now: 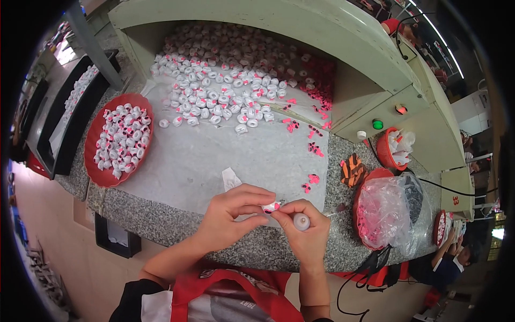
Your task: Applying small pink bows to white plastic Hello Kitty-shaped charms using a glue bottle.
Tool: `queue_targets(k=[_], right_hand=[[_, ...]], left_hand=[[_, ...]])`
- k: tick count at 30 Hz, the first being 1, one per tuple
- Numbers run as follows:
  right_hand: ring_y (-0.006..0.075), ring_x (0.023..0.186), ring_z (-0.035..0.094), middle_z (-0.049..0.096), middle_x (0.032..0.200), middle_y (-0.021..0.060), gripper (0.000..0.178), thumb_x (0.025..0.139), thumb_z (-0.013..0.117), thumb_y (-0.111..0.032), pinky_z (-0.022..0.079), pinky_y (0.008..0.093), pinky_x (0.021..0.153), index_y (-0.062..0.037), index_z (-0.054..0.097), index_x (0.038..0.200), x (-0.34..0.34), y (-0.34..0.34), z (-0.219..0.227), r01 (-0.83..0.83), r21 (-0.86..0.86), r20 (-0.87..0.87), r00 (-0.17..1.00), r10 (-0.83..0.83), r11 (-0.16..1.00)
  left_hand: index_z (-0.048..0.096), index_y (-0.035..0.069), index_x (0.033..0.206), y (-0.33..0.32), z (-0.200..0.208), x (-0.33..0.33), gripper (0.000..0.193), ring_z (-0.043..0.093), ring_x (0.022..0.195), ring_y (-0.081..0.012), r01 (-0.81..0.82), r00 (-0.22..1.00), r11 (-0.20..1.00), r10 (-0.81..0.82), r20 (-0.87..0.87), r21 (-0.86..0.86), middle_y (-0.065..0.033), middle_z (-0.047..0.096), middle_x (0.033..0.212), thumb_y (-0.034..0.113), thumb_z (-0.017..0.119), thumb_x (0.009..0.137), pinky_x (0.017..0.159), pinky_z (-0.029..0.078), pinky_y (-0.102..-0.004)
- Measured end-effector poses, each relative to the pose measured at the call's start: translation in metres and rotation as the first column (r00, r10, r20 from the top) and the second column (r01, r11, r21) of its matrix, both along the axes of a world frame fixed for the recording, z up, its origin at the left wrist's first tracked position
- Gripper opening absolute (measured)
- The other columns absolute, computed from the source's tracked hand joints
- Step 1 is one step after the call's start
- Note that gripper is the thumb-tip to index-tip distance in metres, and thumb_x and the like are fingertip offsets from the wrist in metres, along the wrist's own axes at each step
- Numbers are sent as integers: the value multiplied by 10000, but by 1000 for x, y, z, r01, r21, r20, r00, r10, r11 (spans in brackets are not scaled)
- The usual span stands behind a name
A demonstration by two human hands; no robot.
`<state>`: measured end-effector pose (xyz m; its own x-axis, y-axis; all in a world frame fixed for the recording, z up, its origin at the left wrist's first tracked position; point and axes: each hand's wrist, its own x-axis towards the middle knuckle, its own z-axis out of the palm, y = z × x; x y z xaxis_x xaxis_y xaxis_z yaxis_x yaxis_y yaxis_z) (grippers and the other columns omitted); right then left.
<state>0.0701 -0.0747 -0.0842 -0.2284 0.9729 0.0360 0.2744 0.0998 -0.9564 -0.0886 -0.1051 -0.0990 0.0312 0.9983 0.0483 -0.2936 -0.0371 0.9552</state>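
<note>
My left hand (229,216) is closed on a small white rounded figure piece (272,206) with pink and black marks, held by thumb and fingertips above the bench's near edge. My right hand (303,231) pinches at the piece's right side with thumb and forefinger. Tucked in that same hand is a small whitish squeeze bottle (301,221), its tip pointing up. Whether a separate pink part sits between the right fingertips I cannot tell. Just beyond my left hand lies a scrap of white paper (231,178). Small pink and black parts (311,182) lie beyond my right hand.
White pieces (214,96) crowd the paper-covered bench under a pale green machine housing (268,16). A red bowl (91,161) of finished-looking pieces stands left. At right are a red tray (358,214) under clear plastic, an orange-black striped cloth (353,170) and a red basket (383,150).
</note>
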Motion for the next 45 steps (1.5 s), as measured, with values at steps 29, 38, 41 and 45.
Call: queue_targets(k=[29, 38, 41, 45], right_hand=[[146, 702, 575, 591, 869, 117, 201, 682, 662, 60, 458, 218, 562, -3, 618, 868, -17, 15, -24, -220, 182, -315, 910, 269, 958], [84, 671, 552, 603, 876, 82, 183, 728, 642, 12, 445, 192, 543, -15, 620, 907, -70, 17, -38, -252, -172, -241, 948, 208, 952], [67, 657, 540, 610, 845, 68, 223, 722, 642, 10, 441, 192, 538, -23, 611, 940, -61, 19, -34, -158, -43, -242, 960, 144, 986], [78, 661, 539, 604, 860, 74, 249, 700, 657, 14, 448, 206, 568, -22, 605, 941, -25, 25, -40, -107, -105, -178, 980, 87, 989]], left_hand=[[543, -26, 1044, -8, -8, -17, 267, 598, 807, -142, -68, 998, 998, 68, 1, 2, -103, 597, 891, -43, 573, 779, 718, 505, -252], [630, 10, 912, -12, -31, -60, 166, 597, 737, -133, -313, 936, 947, 295, -189, -73, -76, 617, 832, -32, 591, 756, 648, 478, -238], [635, 49, 922, -4, -19, -135, 226, 556, 603, -166, -535, 297, 691, 693, -657, 486, -90, 604, 780, -21, 610, 708, 565, 431, -265], [640, 67, 904, -3, -21, -193, 213, 554, 731, -206, -583, -268, 540, 578, -771, 607, -78, 575, 874, 14, 623, 698, 624, 441, -298]])
